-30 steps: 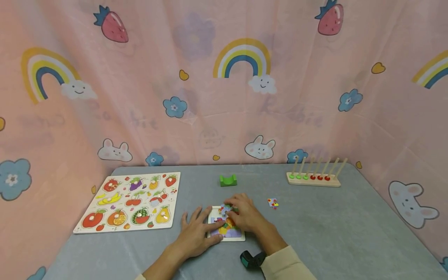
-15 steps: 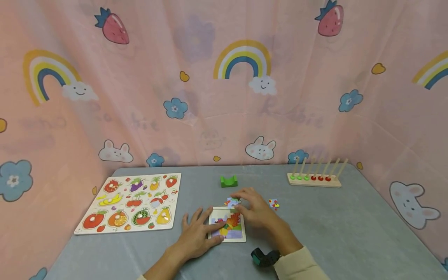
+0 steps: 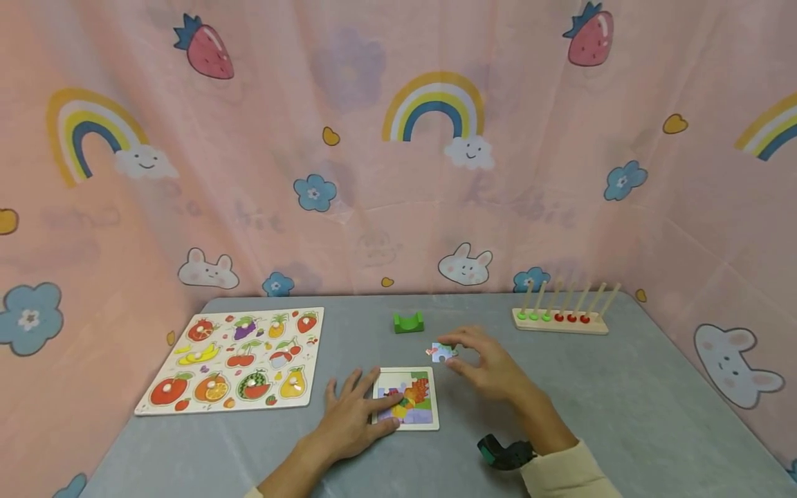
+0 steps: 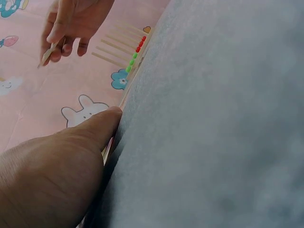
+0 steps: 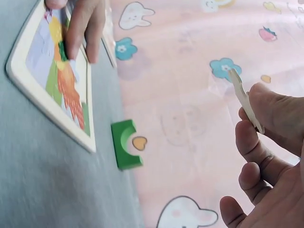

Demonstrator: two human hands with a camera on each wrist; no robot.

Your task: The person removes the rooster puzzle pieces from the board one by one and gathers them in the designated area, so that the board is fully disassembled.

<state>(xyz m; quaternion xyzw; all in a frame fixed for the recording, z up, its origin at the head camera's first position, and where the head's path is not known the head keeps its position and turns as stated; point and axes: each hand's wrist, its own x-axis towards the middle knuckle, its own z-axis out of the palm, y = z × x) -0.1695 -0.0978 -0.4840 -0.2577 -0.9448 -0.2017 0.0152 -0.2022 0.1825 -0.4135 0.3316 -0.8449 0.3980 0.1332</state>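
My left hand (image 3: 351,418) lies with fingers spread on the left part of a small jigsaw puzzle board (image 3: 418,416). The board has a pale frame and a picture with an orange and yellow figure; a bare patch shows at its upper left. Between thumb and fingertips, my right hand (image 3: 492,366) pinches a jigsaw piece (image 3: 441,353) beyond the board's top right corner. In the right wrist view that jigsaw piece (image 5: 243,97) appears edge-on, raised off the table. A second loose piece seen earlier is now hidden behind the right hand.
A white fruit puzzle board (image 3: 230,363) lies at the left of the grey table (image 3: 623,401). Behind the small board sits a green arch-shaped block (image 3: 408,323). A wooden peg rack (image 3: 560,321) with green and red beads stands at the back right.
My right hand has lifted the jigsaw piece off the small board and carried it up and to the right. The left hand has stayed in place on the board.
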